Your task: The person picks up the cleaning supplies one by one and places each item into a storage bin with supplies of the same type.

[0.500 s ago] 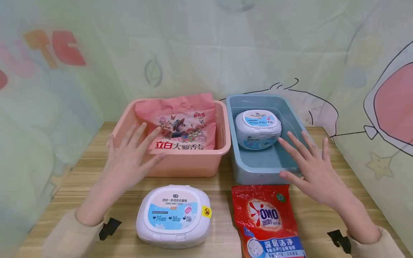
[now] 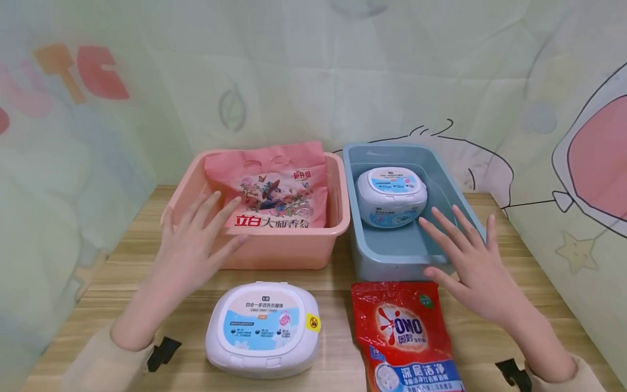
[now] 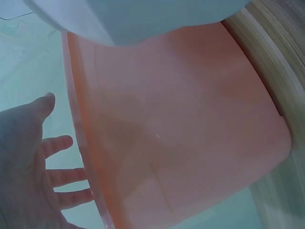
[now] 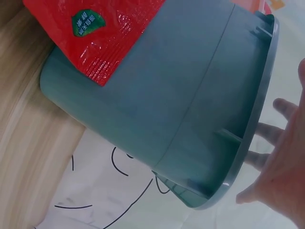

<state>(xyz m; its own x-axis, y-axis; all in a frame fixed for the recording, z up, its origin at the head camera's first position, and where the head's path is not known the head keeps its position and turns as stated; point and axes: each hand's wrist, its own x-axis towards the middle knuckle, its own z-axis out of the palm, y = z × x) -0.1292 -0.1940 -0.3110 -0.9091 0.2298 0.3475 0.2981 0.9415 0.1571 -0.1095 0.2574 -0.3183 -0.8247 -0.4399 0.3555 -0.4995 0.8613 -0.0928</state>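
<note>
"Change?"
"I record a slight shift only: left hand (image 2: pixel 191 250) spread at the pink basin (image 2: pixel 284 253) (bag (image 2: pixel 274 190) inside), right hand (image 2: pixel 475 272) likewise at the blue basin (image 2: pixel 392 267), tub (image 2: pixel 392 198) inside. Items unmoved; no progress."

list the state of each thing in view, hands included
left hand: spread, holding nothing
right hand: spread, holding nothing
pink tub: open-topped, bag inside
blue tub: open-topped, box inside
front white box: lid closed
rear white box: lid closed
pink bag: in pink tub, sealed or not unclear
red bag: lying down, lower end out of frame
</note>
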